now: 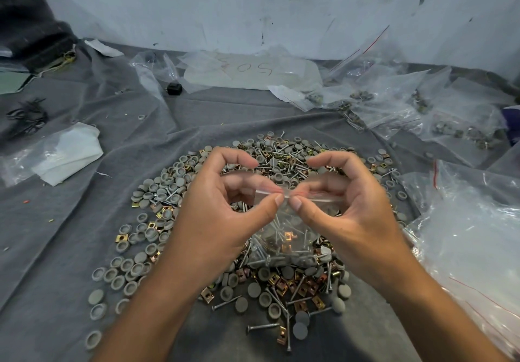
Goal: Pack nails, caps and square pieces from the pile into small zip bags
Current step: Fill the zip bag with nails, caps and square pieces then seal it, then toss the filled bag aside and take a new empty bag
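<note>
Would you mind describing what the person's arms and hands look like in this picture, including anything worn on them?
Both forearms are bare as far as the frame shows: no sleeves, gloves or wrist bands are visible. The left hand and right hand carry no rings, watch or bracelets that can be seen. The fingernails are short and unpainted. No markings, tape or bandages show on either arm.

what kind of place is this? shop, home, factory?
Likely an informal hand-packing spot, home or small workshop, not a factory line. A loose hardware pile lies on a grey cloth, filled zip bags are heaped by a scuffed wall, and bare hands work.
</note>
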### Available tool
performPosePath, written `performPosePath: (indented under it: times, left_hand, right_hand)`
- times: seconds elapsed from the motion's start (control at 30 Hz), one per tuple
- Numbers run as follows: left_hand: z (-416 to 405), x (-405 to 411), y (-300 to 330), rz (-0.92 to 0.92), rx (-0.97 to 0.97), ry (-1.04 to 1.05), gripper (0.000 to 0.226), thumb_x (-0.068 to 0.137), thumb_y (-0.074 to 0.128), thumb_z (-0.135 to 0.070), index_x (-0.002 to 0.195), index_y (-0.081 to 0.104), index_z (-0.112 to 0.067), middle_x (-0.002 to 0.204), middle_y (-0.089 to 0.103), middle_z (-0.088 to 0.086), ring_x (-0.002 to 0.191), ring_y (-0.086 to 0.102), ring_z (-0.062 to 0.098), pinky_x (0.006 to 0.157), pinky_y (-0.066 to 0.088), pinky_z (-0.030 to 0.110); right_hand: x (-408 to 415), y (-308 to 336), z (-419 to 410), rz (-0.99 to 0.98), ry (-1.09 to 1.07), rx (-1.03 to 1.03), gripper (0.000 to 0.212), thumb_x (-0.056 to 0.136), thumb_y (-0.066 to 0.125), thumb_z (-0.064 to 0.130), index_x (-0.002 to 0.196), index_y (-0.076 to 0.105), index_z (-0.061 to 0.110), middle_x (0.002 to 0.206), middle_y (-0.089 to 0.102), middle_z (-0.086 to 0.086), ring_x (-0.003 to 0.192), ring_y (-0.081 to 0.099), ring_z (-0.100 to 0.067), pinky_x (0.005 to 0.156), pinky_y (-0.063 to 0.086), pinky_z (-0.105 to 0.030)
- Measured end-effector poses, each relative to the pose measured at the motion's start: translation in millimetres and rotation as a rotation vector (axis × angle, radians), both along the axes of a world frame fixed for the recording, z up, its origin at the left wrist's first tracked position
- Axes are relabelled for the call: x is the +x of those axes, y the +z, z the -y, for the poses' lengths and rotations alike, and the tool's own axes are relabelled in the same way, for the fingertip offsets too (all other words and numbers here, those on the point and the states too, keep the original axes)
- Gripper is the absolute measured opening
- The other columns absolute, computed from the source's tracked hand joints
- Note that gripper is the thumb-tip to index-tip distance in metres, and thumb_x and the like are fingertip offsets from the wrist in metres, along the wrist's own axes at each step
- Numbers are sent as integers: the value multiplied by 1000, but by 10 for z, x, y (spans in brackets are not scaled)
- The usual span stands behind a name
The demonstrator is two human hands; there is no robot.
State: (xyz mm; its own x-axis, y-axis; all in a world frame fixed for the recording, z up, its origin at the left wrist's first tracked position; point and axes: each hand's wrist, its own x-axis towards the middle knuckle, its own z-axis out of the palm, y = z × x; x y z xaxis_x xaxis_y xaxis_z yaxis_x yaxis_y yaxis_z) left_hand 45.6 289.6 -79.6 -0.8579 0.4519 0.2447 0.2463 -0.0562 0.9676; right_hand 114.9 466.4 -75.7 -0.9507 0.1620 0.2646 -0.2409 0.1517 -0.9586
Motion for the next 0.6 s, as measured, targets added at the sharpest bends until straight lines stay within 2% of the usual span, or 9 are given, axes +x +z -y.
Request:
performPosePath:
  times: [0.1, 0.23, 0.3, 0.4, 0.6]
  left_hand:
    - [-9, 4, -13, -15, 0, -3, 39, 77, 79, -30, 104, 50, -30, 96, 76, 5, 88, 72, 25, 69, 57, 28]
    - [24, -24, -8, -8, -20, 5, 40, 80, 82, -25, 98, 47, -26, 94, 77, 4, 85, 73, 26, 69, 58, 31]
    - [61, -56, 15, 39, -12, 19, 41, 78, 84, -26, 100, 50, -23, 92, 78, 2, 82, 74, 22, 66, 58, 27]
    - [97, -92, 46, 77, 7, 17, 37, 76, 81, -26, 102, 54, -22, 89, 79, 3, 82, 75, 22, 64, 57, 23]
    - [97, -78, 47, 64, 30, 17, 33, 74, 81, -29, 87, 50, -27, 88, 78, 5, 83, 75, 24, 65, 57, 26]
  right_hand:
    - [-6, -13, 5, -4, -4, -14, 37, 85, 81, 17, 110, 57, 32, 99, 76, -2, 88, 75, -20, 67, 60, -27]
    - [-22, 28, -79, 55, 4, 13, 37, 76, 83, 31, 106, 61, 34, 100, 77, 2, 91, 75, -16, 69, 60, -24]
    - [-22, 52, -172, 78, 2, 14, 39, 74, 82, 31, 107, 63, 35, 100, 77, 1, 89, 75, -16, 69, 59, -22]
    - [-14, 64, -285, 75, -21, -26, 41, 71, 84, 28, 106, 63, 30, 93, 78, -4, 81, 76, -19, 66, 58, -21]
    - [-8, 15, -322, 86, 28, -121, 31, 67, 87, 27, 89, 66, 35, 75, 73, -4, 82, 75, -24, 71, 58, -24]
